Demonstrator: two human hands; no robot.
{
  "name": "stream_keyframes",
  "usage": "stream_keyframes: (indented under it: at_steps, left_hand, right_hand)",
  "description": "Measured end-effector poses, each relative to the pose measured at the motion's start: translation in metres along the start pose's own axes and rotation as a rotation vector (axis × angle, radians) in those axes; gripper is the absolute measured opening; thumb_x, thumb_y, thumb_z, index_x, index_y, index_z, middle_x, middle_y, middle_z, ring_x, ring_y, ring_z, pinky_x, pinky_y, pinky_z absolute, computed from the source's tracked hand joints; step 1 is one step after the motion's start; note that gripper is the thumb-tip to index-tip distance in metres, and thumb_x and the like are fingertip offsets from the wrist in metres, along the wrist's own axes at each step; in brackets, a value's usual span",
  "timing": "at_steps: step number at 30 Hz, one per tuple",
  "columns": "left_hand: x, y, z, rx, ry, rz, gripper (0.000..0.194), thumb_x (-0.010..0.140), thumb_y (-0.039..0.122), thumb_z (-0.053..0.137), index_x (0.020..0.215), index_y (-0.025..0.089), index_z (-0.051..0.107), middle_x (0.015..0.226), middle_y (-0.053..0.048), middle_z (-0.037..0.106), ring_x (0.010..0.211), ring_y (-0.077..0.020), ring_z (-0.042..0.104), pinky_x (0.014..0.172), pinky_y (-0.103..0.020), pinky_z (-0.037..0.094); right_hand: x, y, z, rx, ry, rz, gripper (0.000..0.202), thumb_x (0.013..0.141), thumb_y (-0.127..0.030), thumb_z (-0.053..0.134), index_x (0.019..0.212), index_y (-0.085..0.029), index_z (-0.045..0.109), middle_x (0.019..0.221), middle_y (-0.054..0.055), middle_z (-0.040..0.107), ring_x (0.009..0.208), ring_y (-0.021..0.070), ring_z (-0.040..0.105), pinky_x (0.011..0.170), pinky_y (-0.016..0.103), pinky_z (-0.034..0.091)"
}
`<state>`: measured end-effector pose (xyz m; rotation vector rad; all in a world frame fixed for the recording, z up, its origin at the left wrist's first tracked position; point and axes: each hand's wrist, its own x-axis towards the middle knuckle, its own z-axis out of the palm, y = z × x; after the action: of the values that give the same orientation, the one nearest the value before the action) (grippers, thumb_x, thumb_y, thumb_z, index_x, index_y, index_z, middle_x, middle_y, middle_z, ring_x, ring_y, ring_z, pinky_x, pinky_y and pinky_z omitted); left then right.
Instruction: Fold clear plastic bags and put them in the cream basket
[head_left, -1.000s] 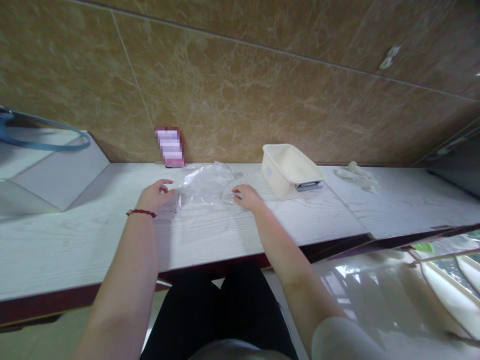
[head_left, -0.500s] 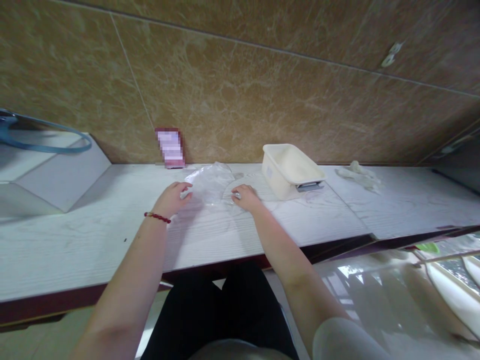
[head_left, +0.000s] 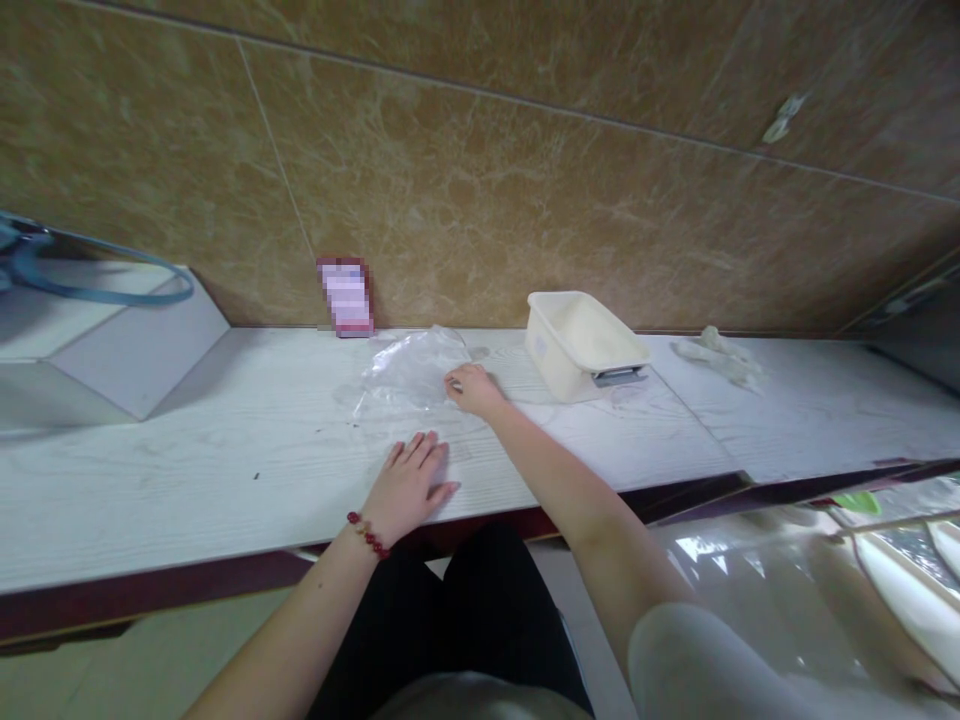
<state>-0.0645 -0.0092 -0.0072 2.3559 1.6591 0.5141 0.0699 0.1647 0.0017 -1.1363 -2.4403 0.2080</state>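
A clear, crumpled plastic bag (head_left: 409, 368) lies spread on the white wood-grain counter (head_left: 187, 500). At its right edge is my right hand (head_left: 474, 388), with fingers curled closed. A small pale, shiny bit shows between the fingertips; whether it is part of the bag or a separate item, I cannot tell. Nearer the counter's front edge, my left hand (head_left: 409, 485) rests palm down, holding nothing, fingers stretched out. A bracelet of red beads (head_left: 367, 535) circles that wrist.
A cream plastic bin (head_left: 581, 345) with a grey clip stands right of the bag. Against the wall leans a blurred phone-like screen (head_left: 349, 298). A white box (head_left: 150, 350) with a blue strap (head_left: 112, 295) sits at left. Crumpled whitish material (head_left: 716, 355) lies farther right.
My left hand has come away from the bag's left side, moving down and right onto the counter, its fingers now flat. My right hand has shifted slightly left.
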Motion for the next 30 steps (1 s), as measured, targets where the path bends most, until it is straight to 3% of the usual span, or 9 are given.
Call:
stream_keyframes:
  at_steps: [7, 16, 20, 25, 30]
  left_hand:
    - [-0.012, 0.006, 0.005, 0.015, 0.056, 0.010, 0.054, 0.079, 0.048, 0.039, 0.126, 0.022, 0.040, 0.134, -0.011, 0.037, 0.126, -0.0263, 0.028, 0.103, -0.046, 0.015]
    - [-0.014, 0.008, 0.002, 0.008, 0.054, 0.002, 0.052, 0.080, 0.048, 0.036, 0.125, 0.022, 0.042, 0.135, -0.010, 0.037, 0.126, -0.0254, 0.028, 0.104, -0.045, 0.015]
    - [-0.015, 0.008, 0.001, 0.055, 0.060, 0.015, 0.052, 0.081, 0.048, 0.035, 0.125, 0.021, 0.042, 0.134, -0.009, 0.038, 0.126, -0.0252, 0.028, 0.104, -0.044, 0.017]
    - [-0.016, 0.010, 0.001, 0.112, 0.084, 0.030, 0.049, 0.082, 0.046, 0.036, 0.124, 0.020, 0.042, 0.133, -0.009, 0.039, 0.124, -0.0244, 0.031, 0.103, -0.044, 0.019]
    - [-0.017, 0.012, 0.000, 0.172, 0.086, 0.020, 0.047, 0.082, 0.043, 0.036, 0.122, 0.019, 0.043, 0.133, -0.007, 0.040, 0.124, -0.0230, 0.032, 0.103, -0.044, 0.021]
  right_hand:
    - [0.015, -0.009, 0.006, -0.024, -0.064, -0.067, 0.020, 0.080, -0.029, 0.050, 0.090, -0.020, 0.066, 0.095, 0.007, 0.059, 0.098, 0.0163, 0.049, 0.091, 0.032, 0.031]
    - [0.018, -0.022, 0.005, 0.121, -0.121, -0.068, 0.012, 0.069, -0.027, 0.058, 0.074, -0.017, 0.064, 0.079, 0.004, 0.062, 0.082, 0.0139, 0.054, 0.081, 0.027, 0.037]
    - [0.020, -0.022, 0.004, 0.304, -0.149, -0.015, 0.010, 0.068, -0.023, 0.055, 0.076, -0.017, 0.057, 0.071, -0.001, 0.058, 0.066, 0.0095, 0.051, 0.063, 0.021, 0.039]
    - [0.027, -0.021, 0.002, 0.540, -0.176, 0.001, 0.005, 0.067, -0.018, 0.051, 0.067, -0.017, 0.046, 0.066, -0.005, 0.049, 0.063, 0.0075, 0.048, 0.062, 0.020, 0.039]
    - [0.026, -0.027, -0.006, 0.986, -0.449, 0.204, 0.012, 0.068, -0.021, 0.048, 0.066, -0.019, 0.036, 0.058, -0.007, 0.041, 0.057, 0.0083, 0.051, 0.052, 0.019, 0.040]
